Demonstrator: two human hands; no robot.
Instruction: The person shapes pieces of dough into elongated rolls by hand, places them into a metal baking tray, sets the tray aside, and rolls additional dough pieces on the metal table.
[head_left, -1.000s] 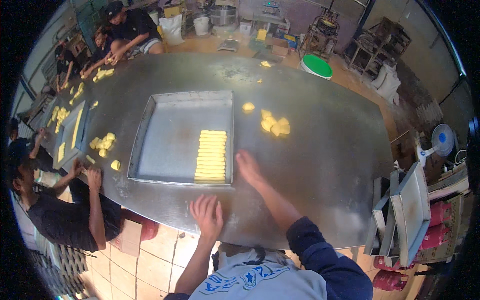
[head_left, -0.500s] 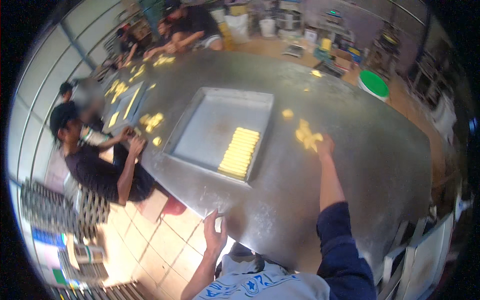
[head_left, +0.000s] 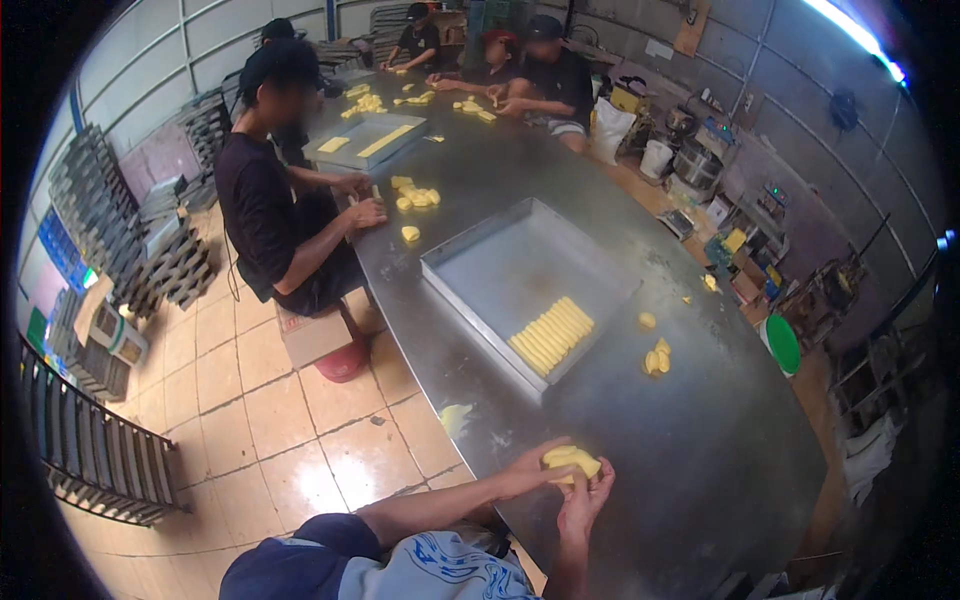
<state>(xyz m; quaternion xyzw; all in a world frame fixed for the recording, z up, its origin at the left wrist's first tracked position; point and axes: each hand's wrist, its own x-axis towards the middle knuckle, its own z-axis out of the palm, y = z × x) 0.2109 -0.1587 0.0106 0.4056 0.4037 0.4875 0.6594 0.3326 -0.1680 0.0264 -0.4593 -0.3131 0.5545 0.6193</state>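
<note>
Near the table's front edge my two hands meet around several pieces of yellow dough. My left hand grips the dough from the left, its fingers partly hidden behind the pieces. From the right, my right hand closes on the same pieces, thumb and fingers against them. Just beyond lies a shallow metal tray, with a row of thin yellow dough sticks side by side in its near right corner. A small pile of dough pieces and a single lump lie right of the tray.
Co-workers sit along the table's left side and far end; the nearest person handles dough beside a dough pile. A second tray stands farther off. A green-lidded bucket is beyond the right edge; a slatted rack stands at left.
My right hand has come back from the dough pile with several pieces, leaving the pile smaller. My left hand, open before, has joined it on the dough. The view has turned.
</note>
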